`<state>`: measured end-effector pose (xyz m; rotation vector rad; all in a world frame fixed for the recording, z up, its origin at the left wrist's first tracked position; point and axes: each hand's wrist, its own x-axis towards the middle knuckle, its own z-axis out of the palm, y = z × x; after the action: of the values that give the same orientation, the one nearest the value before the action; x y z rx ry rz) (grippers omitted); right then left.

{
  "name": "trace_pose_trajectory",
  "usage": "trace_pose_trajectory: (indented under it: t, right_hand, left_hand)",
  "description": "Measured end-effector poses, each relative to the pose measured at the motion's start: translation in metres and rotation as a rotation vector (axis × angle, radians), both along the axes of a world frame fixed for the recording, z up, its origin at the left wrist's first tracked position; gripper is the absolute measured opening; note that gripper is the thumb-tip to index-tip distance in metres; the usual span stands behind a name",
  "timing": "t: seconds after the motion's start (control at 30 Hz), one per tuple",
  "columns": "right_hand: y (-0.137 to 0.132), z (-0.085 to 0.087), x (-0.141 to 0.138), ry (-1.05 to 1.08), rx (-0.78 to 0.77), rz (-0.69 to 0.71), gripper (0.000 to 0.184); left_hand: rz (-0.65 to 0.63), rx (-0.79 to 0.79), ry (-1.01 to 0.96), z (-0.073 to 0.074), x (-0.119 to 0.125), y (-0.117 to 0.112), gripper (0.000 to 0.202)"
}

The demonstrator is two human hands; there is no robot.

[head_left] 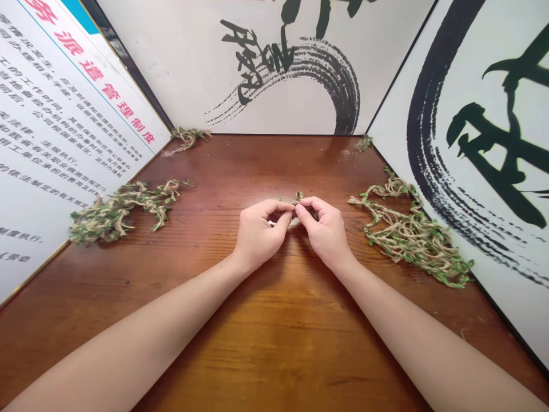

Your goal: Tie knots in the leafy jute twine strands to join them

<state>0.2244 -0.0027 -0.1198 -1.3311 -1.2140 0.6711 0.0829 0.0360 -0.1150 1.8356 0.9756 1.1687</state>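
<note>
My left hand (261, 229) and my right hand (323, 229) meet above the middle of the wooden table (274, 343). Thumb and forefinger of each are pinched together, fingertips touching or nearly so. Between them is a short piece of leafy jute twine (299, 195), tan with small green leaves; a bit sticks up beyond the fingertips, and the rest is mostly hidden. Something small and white (271, 224) shows beneath the left fingers, too covered to name.
Tangled heaps of leafy twine lie to the left (120, 212) and right (412, 229). Smaller bunches rest in the back left corner (189, 136) and back right corner (364, 143). White printed panels (274, 109) wall the table on three sides.
</note>
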Motion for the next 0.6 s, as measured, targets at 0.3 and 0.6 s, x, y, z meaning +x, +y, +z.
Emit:
trace_pose_trajectory:
  t: [0.3, 0.6]
  right_hand:
    - [-0.0003, 0.0030, -0.0018, 0.028, -0.063, -0.040, 0.016]
    - [-0.0017, 0.0047, -0.0032, -0.034, -0.060, 0.001, 0.012]
  left_hand:
    - [0.017, -0.148, -0.104, 0.0042, 0.0015, -0.0011, 0.009]
    - [0.000, -0.364, -0.297, 0.0082, 0.0013, 0.0057, 0.030]
